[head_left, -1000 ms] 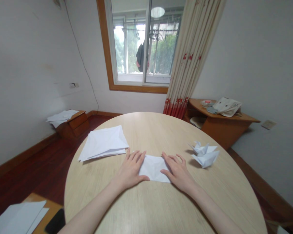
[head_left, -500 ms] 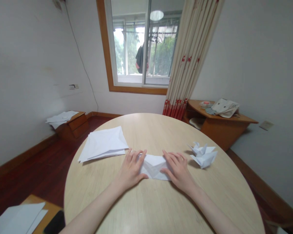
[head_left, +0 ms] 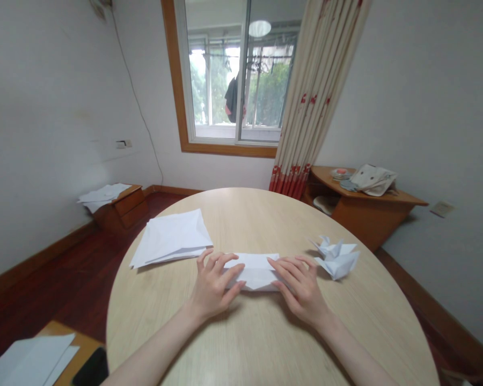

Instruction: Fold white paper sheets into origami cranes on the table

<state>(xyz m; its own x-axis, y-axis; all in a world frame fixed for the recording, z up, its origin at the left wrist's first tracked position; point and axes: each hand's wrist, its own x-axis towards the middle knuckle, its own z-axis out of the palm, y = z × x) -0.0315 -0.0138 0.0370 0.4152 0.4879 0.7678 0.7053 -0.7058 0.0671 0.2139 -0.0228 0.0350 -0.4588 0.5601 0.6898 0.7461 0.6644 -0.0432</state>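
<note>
A sheet of white paper (head_left: pixel 255 274), folded into a wide strip with a crease across it, lies on the round wooden table (head_left: pixel 253 340). My left hand (head_left: pixel 214 287) grips its left end, thumb at the near edge and fingers on top. At the right end, my right hand (head_left: pixel 300 287) holds it between thumb and fingers. Both hands partly cover the ends. To the right of my right hand sit folded paper figures (head_left: pixel 338 260) with pointed tips, some overlapping. A stack of white paper (head_left: pixel 177 233) is beyond my left hand.
More paper (head_left: pixel 36 356) and a dark object (head_left: pixel 92 367) rest on a low wooden surface at the lower left. A small cabinet (head_left: pixel 126 206) with papers on top stands at the far left. A bag (head_left: pixel 372 179) lies on the corner desk (head_left: pixel 370 214) at the right.
The paper's triangular flap facing me has given way to a strip with a straight crosswise fold. Both hands have shifted slightly outward, still at the paper's ends.
</note>
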